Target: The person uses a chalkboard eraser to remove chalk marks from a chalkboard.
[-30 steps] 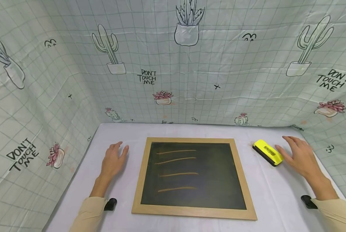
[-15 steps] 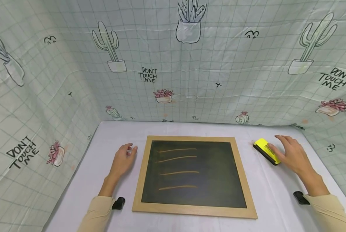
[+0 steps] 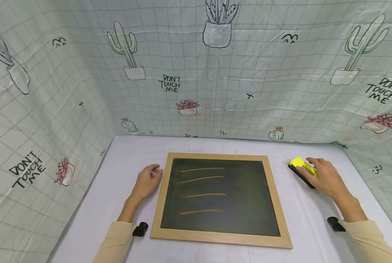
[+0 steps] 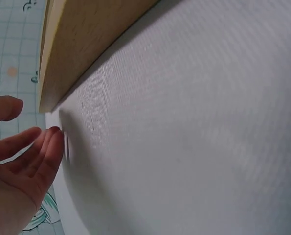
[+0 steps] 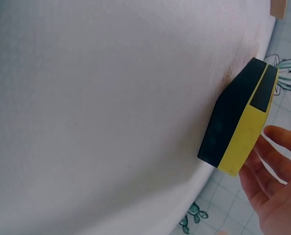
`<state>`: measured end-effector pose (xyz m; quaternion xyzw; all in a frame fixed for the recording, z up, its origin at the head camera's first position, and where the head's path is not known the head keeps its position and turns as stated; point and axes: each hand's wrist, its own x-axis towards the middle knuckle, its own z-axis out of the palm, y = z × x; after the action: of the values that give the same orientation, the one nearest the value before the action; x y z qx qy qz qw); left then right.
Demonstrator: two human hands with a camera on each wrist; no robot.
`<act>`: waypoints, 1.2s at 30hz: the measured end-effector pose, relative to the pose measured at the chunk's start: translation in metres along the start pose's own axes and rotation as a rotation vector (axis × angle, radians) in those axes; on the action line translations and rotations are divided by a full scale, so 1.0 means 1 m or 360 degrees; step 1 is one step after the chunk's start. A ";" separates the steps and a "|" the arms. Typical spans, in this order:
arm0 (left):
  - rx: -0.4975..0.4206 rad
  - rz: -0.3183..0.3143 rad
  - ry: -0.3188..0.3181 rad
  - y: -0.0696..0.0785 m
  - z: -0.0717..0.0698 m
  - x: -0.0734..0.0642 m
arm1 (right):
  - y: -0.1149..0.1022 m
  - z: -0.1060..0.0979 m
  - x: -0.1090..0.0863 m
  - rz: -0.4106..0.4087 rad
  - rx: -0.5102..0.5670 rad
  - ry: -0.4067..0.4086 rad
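Note:
A wood-framed chalkboard [image 3: 220,197] lies flat, with several orange-brown chalk strokes on its left half. Just left of its frame hovers my left hand [image 3: 148,181], fingers loosely bent and holding nothing; in the left wrist view the fingertips [image 4: 57,134] are near the frame's corner. To the right of the board lies a chalkboard eraser [image 3: 300,168], yellow on top with a dark felt base. Over its right end is my right hand [image 3: 324,177], thumb and fingers spread on either side. The right wrist view shows the fingers [image 5: 277,152] behind the eraser and the thumb apart from it.
A white cloth [image 3: 134,146] covers the table. Grid-patterned fabric [image 3: 248,73] with cactus drawings walls off the back and sides. Brownish dust [image 5: 227,76] marks the cloth beside the eraser. Black wrist cameras [image 3: 140,229] sit at both sleeves.
My right hand has moved left, from beside the eraser to over its right end. My left hand has moved right, up to the board's frame. Board and eraser stay put.

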<state>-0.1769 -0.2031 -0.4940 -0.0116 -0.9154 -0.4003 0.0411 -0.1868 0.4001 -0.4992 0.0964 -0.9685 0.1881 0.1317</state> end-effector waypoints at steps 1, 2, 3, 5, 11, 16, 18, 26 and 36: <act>-0.0003 0.0000 -0.0014 0.001 0.000 0.000 | 0.000 0.001 0.000 0.0010 -0.0004 -0.0012; -0.0004 0.0002 -0.0025 0.001 0.001 -0.001 | -0.001 0.002 0.000 0.0020 -0.0011 -0.0023; -0.0011 0.0000 -0.0036 0.002 0.001 -0.001 | -0.001 0.003 0.001 0.0030 -0.0017 -0.0037; -0.0019 -0.0001 -0.0051 0.002 0.002 -0.001 | -0.001 0.003 0.002 0.0054 -0.0031 -0.0072; -0.0080 -0.0004 -0.0112 0.001 0.005 0.001 | 0.000 0.003 0.001 0.0064 -0.0075 -0.0163; -0.0100 -0.0023 -0.0161 0.000 0.006 0.001 | -0.001 0.002 0.000 0.0013 -0.0095 -0.0154; -0.0110 -0.0035 -0.0165 -0.001 0.006 0.002 | -0.001 0.001 0.000 0.0020 -0.0088 -0.0177; -0.0185 -0.0104 -0.0180 -0.003 0.006 0.003 | -0.003 -0.003 0.003 0.0075 -0.0061 -0.0264; -0.0370 -0.0212 -0.0197 -0.002 0.005 0.005 | -0.008 -0.007 0.008 0.0067 -0.0024 -0.0229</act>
<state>-0.1821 -0.2014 -0.4984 0.0197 -0.8624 -0.5040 -0.0436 -0.1912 0.3944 -0.4878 0.0883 -0.9787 0.1760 0.0586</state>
